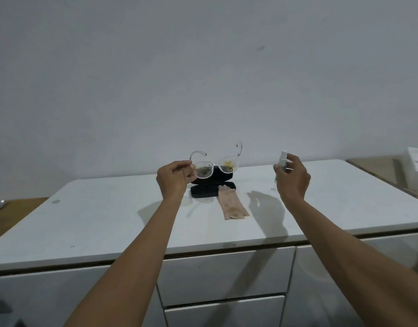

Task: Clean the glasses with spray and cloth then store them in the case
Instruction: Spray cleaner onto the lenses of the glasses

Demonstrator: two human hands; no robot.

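Our left hand (173, 179) pinches the glasses (214, 165) by the frame corner beside one lens, holding them up in the air w/ both temples unfolded. Both lenses are smeared w/ yellowish and dark grime. Our right hand (293, 175) is curled round a small white spray bottle (281, 165), one finger up by the nozzle, lifted well to the right of the glasses.

Directly behind and below the glasses the black case (212, 187) lies open on the white countertop (109, 220). The beige cloth (231, 204) lies flat just in front of the case, its far end touching it.

Risks, as we judge: the bottle sits far off, so mist may miss the lenses and wet the case or cloth; the thin corner pinch could let the frame twist or slip.

No readable writing on the bottle; label too small.
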